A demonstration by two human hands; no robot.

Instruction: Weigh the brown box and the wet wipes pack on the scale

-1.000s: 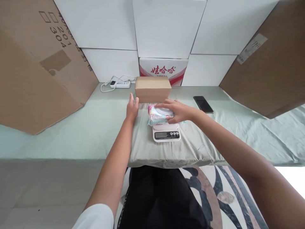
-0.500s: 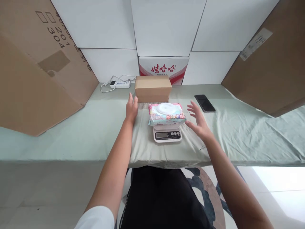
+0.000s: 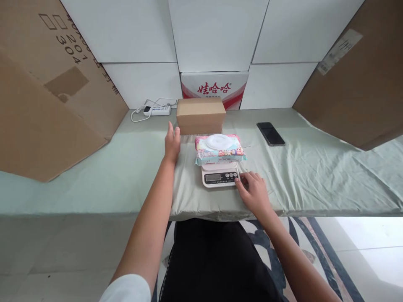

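A white kitchen scale (image 3: 221, 183) with a dark display and button panel stands near the table's front edge. On its platform lies a pink and pale-blue pack of wet wipes (image 3: 218, 155), its white oval lid on top. My right hand (image 3: 253, 193) is at the scale's front right corner, thumb against the edge by the buttons and fingers bent along the side. Whether a button is pressed cannot be made out. My left hand (image 3: 172, 144) rests open on the cloth, left of the wipes and close to a small brown cardboard box (image 3: 201, 118); it holds nothing.
Behind the box stands a white and red carton (image 3: 234, 90). A black phone (image 3: 270, 134) lies on the green tablecloth (image 3: 317, 172) to the right. At the back left is a white power strip (image 3: 157, 110) with its cable. Large cartons (image 3: 47, 117) flank both sides.
My right hand has come down and inward from beside the wipes to the scale's front right corner, its fingers now bent. My left hand stays in place beside the box.
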